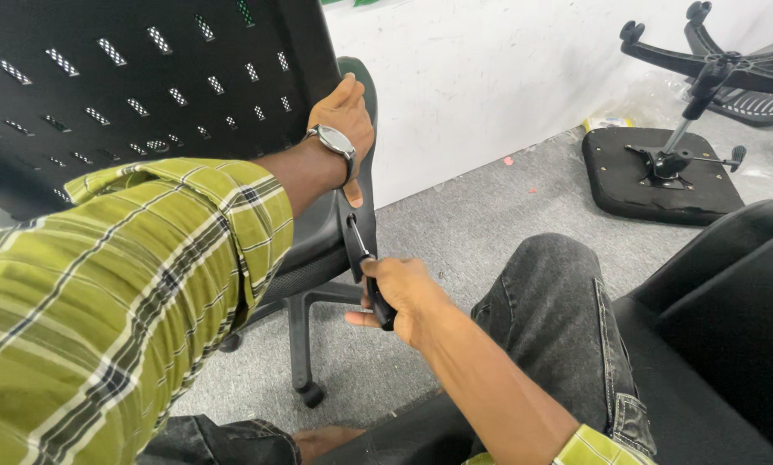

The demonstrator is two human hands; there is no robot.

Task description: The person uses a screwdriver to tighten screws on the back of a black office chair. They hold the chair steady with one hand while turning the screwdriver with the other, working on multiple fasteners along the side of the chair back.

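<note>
Grey carpet floor (490, 207) runs from the white wall out to the far right corner, where an upturned seat pad (662, 176) with its gas lift and star base (722, 65) lies well apart from the work. Largest of all is the black office chair (145, 77), its perforated back filling the upper left, its castor leg standing on the floor near the middle. The left hand (345, 116), watch on the wrist, has its grip wrapped round the right edge of the chair back, fingers behind and thumb in front, steadying it. The right hand (403, 297) has its grip closed round the black handle of a screwdriver (365, 267), whose shaft points up into the bracket on the chair's side; the tip looks seated in a fastener, though the meeting point is too dark to be sure. To do this well, I judge the shaft should stay in line with the fastener while the left hand resists the twist. Open room lies to the right over the bare floor; the person's knee (558, 284) and a black armrest crowd the lower right
</note>
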